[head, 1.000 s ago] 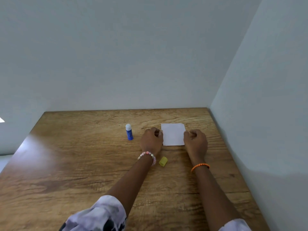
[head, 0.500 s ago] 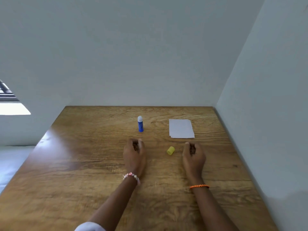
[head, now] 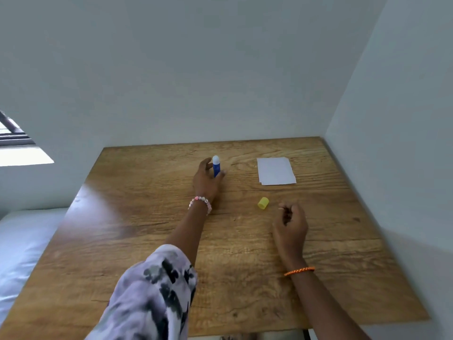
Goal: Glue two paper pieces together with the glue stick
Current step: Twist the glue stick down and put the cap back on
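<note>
Nearest the camera, the right hand (head: 290, 223) rested on the wooden surface (head: 147, 241) with fingers loosely curled, holding nothing — much where it had been half a second before. Just beyond it lay the yellow cap (head: 263, 202). Farther out, the left hand (head: 206, 179) had reached forward from its earlier resting spot, fingers and thumb around the upright glue stick (head: 216, 166) — the white papers (head: 275, 171) lay untouched to its right.

The table (head: 147, 241) is grained wood with a soft sheen. Matt white paper (head: 275, 171) lies right of the gripped, smooth blue plastic glue stick (head: 216, 168); the yellow cap (head: 263, 202) looks plastic too.
</note>
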